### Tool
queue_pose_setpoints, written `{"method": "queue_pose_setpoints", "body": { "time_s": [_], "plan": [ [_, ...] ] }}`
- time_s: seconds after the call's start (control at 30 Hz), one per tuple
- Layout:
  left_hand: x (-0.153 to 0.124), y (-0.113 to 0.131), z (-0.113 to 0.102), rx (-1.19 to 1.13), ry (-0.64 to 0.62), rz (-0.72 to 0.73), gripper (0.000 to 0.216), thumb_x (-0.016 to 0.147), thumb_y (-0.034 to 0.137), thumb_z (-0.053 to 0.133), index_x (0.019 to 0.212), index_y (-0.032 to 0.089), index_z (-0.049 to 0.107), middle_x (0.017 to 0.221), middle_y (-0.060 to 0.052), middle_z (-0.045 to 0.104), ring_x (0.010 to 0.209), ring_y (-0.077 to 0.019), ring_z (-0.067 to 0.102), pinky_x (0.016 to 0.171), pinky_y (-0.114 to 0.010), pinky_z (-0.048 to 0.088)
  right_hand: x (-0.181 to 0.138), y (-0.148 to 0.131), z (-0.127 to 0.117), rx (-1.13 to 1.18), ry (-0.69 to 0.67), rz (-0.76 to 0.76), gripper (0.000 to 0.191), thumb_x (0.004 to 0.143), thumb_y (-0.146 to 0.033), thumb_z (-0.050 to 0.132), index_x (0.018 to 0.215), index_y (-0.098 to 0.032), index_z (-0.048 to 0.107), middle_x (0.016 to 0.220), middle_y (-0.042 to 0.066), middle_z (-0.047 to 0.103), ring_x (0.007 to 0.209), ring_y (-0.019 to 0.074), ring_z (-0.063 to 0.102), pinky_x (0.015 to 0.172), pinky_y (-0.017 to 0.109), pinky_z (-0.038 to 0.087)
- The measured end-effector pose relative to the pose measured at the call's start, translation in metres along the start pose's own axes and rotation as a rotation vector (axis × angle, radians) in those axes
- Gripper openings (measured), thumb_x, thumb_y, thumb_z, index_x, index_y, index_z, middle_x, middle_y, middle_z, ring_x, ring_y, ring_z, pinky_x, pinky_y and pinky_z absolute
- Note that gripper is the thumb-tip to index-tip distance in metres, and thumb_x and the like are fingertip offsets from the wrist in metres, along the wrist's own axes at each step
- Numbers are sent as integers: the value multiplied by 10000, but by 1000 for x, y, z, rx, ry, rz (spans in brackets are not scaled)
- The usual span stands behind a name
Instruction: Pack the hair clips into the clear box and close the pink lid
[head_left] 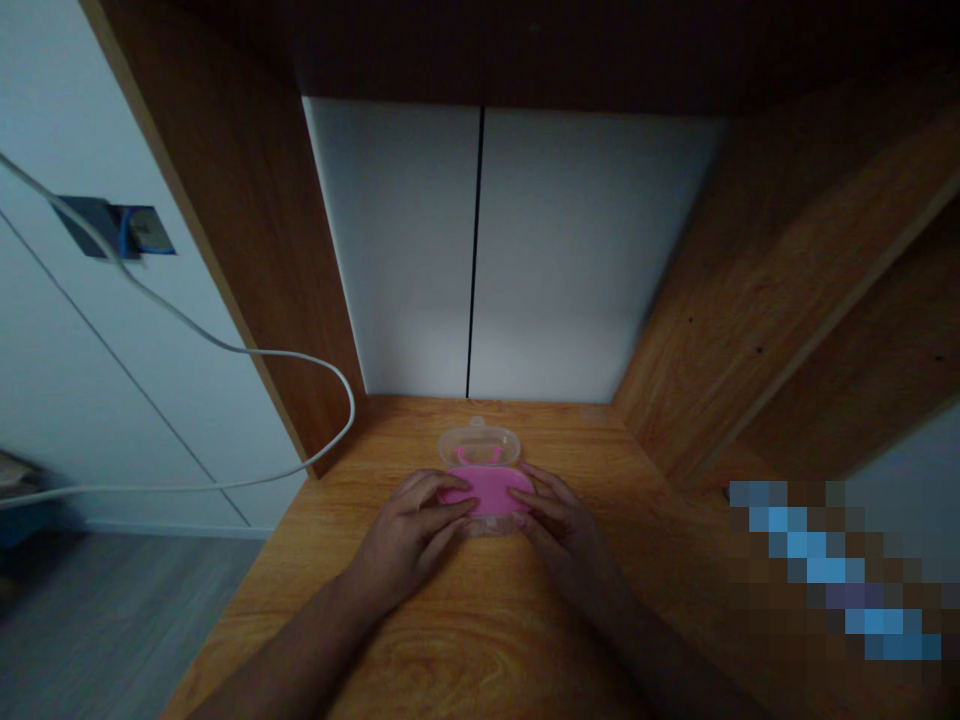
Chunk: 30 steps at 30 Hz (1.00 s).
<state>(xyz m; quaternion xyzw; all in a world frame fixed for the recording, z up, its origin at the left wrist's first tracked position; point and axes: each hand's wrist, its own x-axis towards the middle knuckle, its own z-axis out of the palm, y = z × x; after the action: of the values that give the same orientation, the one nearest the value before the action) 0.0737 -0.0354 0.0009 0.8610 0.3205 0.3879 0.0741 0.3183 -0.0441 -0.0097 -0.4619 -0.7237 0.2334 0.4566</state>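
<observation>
A small oval case of clear plastic stands on the wooden surface with its clear lid (480,446) tipped back, away from me. A pink handle-shaped strip (480,458) shows on the lid. In the case's body (489,525) lies a flat pink oval piece (491,490). My left hand (409,525) grips the left end, fingertips on the pink piece and thumb near the front rim. From the right end, my right hand (562,525) does the same. The fingers partly cover both ends, and whatever lies under the pink piece is hidden.
Wooden side panels (247,250) and a white back panel (585,250) enclose the wooden surface (442,640). A white cable (349,400) loops over its left edge. A wall socket (146,230) is at left. A pixelated patch (832,570) covers something at right.
</observation>
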Motion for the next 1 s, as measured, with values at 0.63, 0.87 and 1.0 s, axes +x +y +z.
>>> {"method": "queue_pose_setpoints", "body": {
  "time_s": [0.63, 0.87, 1.0],
  "plan": [
    [-5, -10, 2, -80, -69, -121, 535, 939, 234, 586, 1455, 269, 447, 1500, -117, 456, 1383, -242, 443, 1124, -503, 399, -4, -13, 1, -116, -31, -17, 148, 905, -256, 570, 885, -246, 717, 1385, 75, 574, 1258, 256, 559, 1059, 459, 445],
    [-1, -5, 5, -271, 75, -232, 557, 839, 206, 723, 1365, 278, 556, 1423, -112, 553, 1307, -260, 528, 1097, -501, 434, -5, -19, 0, 13, -33, 58, 170, 930, -299, 557, 830, -237, 679, 1390, 71, 575, 1282, 239, 539, 1099, 460, 392],
    [1, -4, 6, -319, 127, -241, 565, 790, 195, 777, 1318, 283, 598, 1377, -104, 585, 1278, -266, 543, 1088, -495, 440, -5, -19, 1, 19, -12, 90, 168, 919, -307, 570, 815, -229, 676, 1343, 84, 601, 1249, 251, 557, 1079, 478, 401]
  ]
}}
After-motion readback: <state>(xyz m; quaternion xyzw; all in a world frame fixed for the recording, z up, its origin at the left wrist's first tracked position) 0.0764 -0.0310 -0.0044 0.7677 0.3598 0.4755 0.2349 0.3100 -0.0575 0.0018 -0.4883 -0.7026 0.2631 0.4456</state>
